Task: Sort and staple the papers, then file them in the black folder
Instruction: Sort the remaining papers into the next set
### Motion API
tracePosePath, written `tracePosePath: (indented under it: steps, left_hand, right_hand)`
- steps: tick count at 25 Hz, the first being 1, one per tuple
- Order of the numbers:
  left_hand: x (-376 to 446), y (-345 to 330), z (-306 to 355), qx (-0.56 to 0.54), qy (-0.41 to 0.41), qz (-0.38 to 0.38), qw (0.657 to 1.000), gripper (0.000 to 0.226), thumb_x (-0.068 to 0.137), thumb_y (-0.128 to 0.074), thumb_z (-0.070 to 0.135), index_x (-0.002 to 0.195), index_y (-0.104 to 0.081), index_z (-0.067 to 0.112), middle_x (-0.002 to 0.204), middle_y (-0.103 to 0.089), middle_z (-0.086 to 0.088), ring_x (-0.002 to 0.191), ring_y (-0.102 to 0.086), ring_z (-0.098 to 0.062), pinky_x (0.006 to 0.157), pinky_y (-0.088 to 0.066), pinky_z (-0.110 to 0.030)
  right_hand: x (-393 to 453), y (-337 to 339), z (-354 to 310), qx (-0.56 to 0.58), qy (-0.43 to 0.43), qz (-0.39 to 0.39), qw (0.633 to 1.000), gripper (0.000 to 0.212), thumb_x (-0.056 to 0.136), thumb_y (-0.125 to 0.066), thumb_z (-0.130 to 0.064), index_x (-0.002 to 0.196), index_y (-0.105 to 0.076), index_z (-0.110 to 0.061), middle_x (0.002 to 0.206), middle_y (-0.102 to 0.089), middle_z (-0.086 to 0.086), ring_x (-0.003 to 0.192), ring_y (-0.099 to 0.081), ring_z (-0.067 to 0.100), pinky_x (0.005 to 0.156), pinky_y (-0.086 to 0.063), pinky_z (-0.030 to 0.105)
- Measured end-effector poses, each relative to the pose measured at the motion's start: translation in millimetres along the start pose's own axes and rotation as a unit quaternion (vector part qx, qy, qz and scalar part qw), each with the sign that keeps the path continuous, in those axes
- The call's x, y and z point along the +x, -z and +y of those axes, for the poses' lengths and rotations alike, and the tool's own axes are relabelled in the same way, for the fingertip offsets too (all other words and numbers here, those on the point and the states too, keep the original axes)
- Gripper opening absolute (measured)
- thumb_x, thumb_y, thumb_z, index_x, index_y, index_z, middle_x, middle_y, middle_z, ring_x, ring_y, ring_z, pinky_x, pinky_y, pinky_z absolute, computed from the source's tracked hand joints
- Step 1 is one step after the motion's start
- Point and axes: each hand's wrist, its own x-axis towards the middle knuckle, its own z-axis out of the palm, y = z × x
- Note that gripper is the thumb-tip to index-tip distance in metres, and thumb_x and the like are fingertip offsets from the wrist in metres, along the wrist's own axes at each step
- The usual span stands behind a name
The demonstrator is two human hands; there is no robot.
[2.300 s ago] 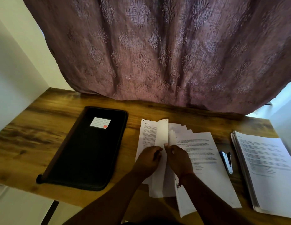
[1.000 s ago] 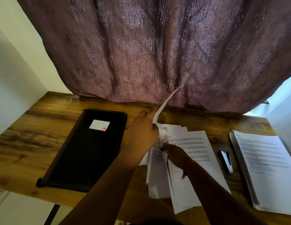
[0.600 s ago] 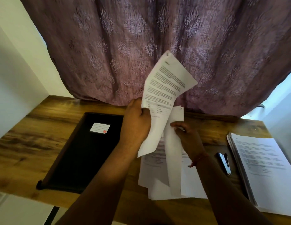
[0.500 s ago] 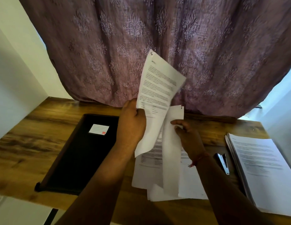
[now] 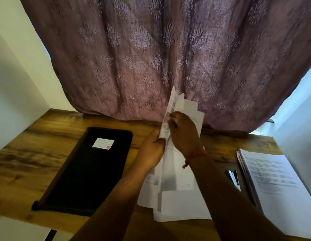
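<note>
Sorting is the step in hand: you have a loose sheaf of white printed sheets [image 5: 170,171] lifted on edge above the wooden desk [image 5: 29,153], just right of the closed black zip folder [image 5: 87,169] with its small white label. Your left hand [image 5: 151,150] pinches the sheaf's left edge partway up, fingers curled round the paper. Your right hand [image 5: 184,134], a red thread at its wrist, curls over the upper pages and grips them, thumb pressing one narrow sheet apart from the others. The tops of the pages fan unevenly against the mauve patterned curtain [image 5: 151,58] behind the folder. More white sheets [image 5: 177,206] lie flat beneath the lifted ones, right of the folder and reaching the desk's near edge.

Farther right of the folder, past your right forearm, a small dark stapler [image 5: 234,178] lies on the desk, and beyond it sits a thick stack of printed pages [image 5: 273,185], well apart from the folder.

Nothing looks stapled or filed yet. Your next move probably calls for squaring the held pages against the desk so their edges line up, then freeing your right hand to reach the stapler. Keep the left pinch firm, or the fanned sheets may slide apart.
</note>
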Motion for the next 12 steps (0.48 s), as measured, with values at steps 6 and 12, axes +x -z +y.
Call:
tracePosePath:
  steps: [6,12]
  left_hand:
    - [-4.7,-19.0,-9.5,0.013,0.009,-0.105,0.994,0.037,0.101,-0.048,0.01,0.138,-0.048,0.012,0.126,-0.059,-0.002,0.116,-0.059,-0.018,0.102,-0.049,-0.033]
    - [6.4,-30.2,-40.4,0.005,0.066,-0.136,0.989,0.04,0.1,-0.053,0.022,0.139,-0.05,0.032,0.141,-0.053,0.006,0.121,-0.052,-0.011,0.101,-0.04,-0.029]
  right_hand:
    - [-4.4,-16.4,8.3,-0.008,-0.043,0.009,0.999,0.044,0.094,-0.053,-0.015,0.137,-0.043,-0.012,0.135,-0.046,0.011,0.124,-0.049,0.03,0.103,-0.047,0.043]
    - [-4.3,13.8,47.2,-0.232,0.02,0.126,0.964,0.055,0.081,-0.059,0.0,0.133,-0.048,-0.012,0.122,-0.049,0.014,0.104,-0.052,0.037,0.079,-0.055,0.048]
